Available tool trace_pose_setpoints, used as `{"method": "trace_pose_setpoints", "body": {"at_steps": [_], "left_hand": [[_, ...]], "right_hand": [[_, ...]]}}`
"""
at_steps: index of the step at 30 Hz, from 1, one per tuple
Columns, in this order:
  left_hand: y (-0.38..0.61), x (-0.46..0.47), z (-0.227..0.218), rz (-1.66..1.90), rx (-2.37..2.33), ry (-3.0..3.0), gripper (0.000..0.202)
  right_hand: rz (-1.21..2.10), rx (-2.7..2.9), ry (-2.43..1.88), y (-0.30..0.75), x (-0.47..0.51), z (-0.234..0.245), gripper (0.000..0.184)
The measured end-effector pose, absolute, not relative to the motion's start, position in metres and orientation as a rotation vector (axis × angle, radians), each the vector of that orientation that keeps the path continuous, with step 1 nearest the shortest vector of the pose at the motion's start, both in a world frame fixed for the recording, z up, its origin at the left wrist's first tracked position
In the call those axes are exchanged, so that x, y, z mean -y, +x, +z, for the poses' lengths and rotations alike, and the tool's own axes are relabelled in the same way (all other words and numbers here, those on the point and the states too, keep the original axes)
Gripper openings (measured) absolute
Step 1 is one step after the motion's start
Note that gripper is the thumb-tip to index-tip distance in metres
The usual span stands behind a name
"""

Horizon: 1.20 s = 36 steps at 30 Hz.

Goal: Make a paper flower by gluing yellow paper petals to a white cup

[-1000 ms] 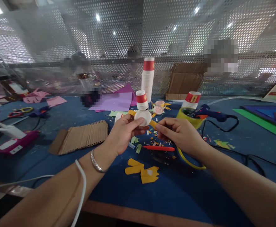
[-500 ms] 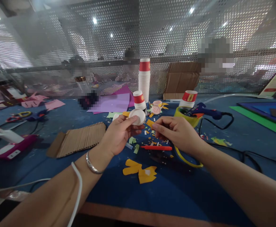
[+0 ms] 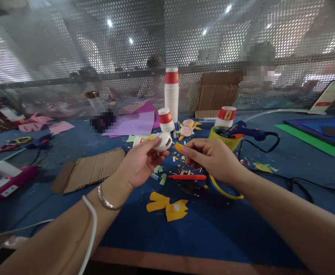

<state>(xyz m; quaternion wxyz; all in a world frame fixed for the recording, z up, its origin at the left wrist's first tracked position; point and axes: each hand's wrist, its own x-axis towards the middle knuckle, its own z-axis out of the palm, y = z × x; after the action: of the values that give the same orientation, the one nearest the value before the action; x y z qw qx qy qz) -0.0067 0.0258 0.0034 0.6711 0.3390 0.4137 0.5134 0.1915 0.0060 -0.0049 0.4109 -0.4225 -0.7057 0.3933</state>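
Note:
My left hand [image 3: 140, 162] pinches a white round paper-cup base [image 3: 164, 140], tilted so that a slot shows in its short side wall. Close to its right, my right hand [image 3: 216, 154] grips a small orange-yellow paper piece [image 3: 178, 147] between thumb and fingers. A narrow gap separates the paper piece from the cup base. Below the hands, a red marker [image 3: 187, 177] lies on the blue table among paper scraps. Nearer to me are yellow paper cutouts [image 3: 157, 201], one with a whitish spot. Behind my left hand a cup [image 3: 138, 141] lies partly hidden.
A glue gun [image 3: 250, 131] rests on a yellow round holder [image 3: 232, 143] at right, its black cable trailing. Behind stand a tall cup stack [image 3: 171, 101] and shorter cups [image 3: 165, 120]. Corrugated cardboard [image 3: 95, 168] and a magenta power strip [image 3: 12, 183] lie left.
My left hand has tilted the cup base, so its side slot now shows instead of its flat round face. The right hand keeps the paper piece. The whole view has shifted slightly.

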Motion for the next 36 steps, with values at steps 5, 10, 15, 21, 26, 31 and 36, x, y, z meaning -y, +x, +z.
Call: {"method": "trace_pose_setpoints", "body": {"at_steps": [5,10,15,21,26,31,36], "left_hand": [[-0.006,-0.025,0.003,1.111,-0.942,0.76,0.014],[-0.005,-0.024,0.004,1.089,-0.983,0.752,0.01],[-0.003,-0.021,0.006,1.089,-1.002,0.808,0.013],[-0.001,-0.021,0.003,1.151,-0.985,0.882,0.012],[-0.001,-0.02,0.001,1.161,-1.024,0.871,0.012],[0.0,-0.019,0.001,1.156,-1.008,0.846,0.012],[0.004,-0.017,0.004,1.221,-0.947,0.86,0.011]], "right_hand": [[1.066,1.734,-1.07,0.19,-0.004,-0.001,0.034],[1.174,1.656,-1.087,0.188,0.0,0.004,0.036],[1.202,1.624,-1.093,0.186,0.002,0.006,0.04],[1.211,1.62,-1.099,0.187,0.002,0.005,0.041],[1.212,1.644,-1.083,0.187,0.001,0.003,0.039],[1.24,1.615,-1.095,0.187,0.002,0.003,0.034],[1.271,1.583,-1.095,0.186,0.002,0.004,0.033]]}}
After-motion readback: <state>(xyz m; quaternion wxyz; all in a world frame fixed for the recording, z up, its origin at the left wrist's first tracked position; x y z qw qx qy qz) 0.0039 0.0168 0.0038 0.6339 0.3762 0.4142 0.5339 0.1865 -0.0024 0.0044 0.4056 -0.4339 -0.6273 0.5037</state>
